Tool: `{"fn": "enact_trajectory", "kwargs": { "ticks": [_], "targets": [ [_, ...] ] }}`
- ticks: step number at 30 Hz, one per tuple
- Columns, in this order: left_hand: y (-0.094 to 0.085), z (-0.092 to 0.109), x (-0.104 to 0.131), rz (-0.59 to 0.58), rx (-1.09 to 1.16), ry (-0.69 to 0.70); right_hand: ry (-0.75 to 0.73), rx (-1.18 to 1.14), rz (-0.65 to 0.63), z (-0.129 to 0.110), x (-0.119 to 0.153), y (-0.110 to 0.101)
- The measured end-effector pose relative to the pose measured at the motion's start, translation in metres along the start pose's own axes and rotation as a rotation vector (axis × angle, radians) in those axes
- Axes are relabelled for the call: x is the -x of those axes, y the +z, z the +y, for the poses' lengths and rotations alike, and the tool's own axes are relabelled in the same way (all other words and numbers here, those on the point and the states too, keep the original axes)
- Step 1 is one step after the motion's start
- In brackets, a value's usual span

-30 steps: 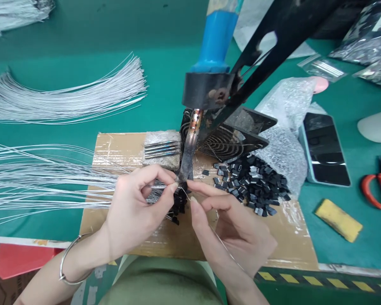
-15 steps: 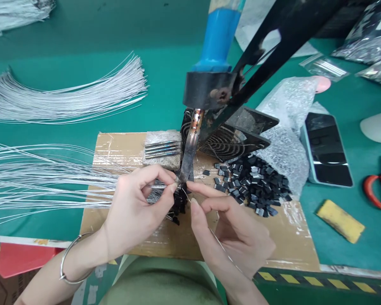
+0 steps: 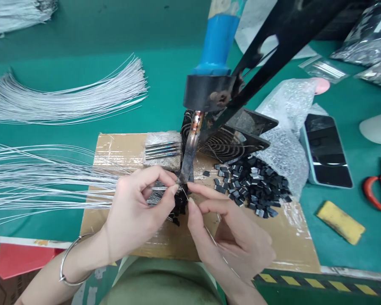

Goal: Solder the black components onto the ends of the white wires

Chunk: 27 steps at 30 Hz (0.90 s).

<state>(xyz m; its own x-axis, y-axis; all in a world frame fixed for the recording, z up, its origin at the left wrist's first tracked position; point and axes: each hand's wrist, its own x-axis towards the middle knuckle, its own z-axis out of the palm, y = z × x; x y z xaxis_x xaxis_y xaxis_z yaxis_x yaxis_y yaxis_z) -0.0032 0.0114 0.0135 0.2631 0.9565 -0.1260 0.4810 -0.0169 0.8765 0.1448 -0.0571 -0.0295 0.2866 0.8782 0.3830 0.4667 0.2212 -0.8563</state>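
Note:
Just under the dark tip of a clamped soldering iron (image 3: 188,163), my two hands come close together. My left hand (image 3: 141,212) pinches a thin white wire (image 3: 161,187) between thumb and fingertips, its end at the tip. Across from it, my right hand (image 3: 231,231) grips a strand of solder wire (image 3: 215,242), which runs over the palm and up past the thumb to the tip. The right index finger reaches to the joint; whatever tiny part sits there is hidden by fingertips. Beneath the hands lie black pieces with wires (image 3: 178,207), partly covered.
A pile of small black connectors (image 3: 257,182) lies on the cardboard (image 3: 292,245), beside a black fan (image 3: 228,142). White wire bundles (image 3: 70,99) spread left. At right are a phone (image 3: 328,150), a yellow sponge (image 3: 340,222) and red-handled pliers (image 3: 376,190). The iron's black arm (image 3: 282,55) slants overhead.
My right thumb has shifted slightly left and the solder wire with it. My left hand stays almost still at the iron's tip.

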Motion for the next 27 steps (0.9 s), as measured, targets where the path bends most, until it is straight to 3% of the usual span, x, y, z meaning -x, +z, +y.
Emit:
{"fn": "enact_trajectory", "kwargs": {
  "ticks": [27],
  "targets": [
    [0.0009, 0.0011, 0.0008, -0.016, 0.031, -0.028, -0.006, 0.006, 0.006, -0.0008, -0.0016, 0.0008]
  ]
}}
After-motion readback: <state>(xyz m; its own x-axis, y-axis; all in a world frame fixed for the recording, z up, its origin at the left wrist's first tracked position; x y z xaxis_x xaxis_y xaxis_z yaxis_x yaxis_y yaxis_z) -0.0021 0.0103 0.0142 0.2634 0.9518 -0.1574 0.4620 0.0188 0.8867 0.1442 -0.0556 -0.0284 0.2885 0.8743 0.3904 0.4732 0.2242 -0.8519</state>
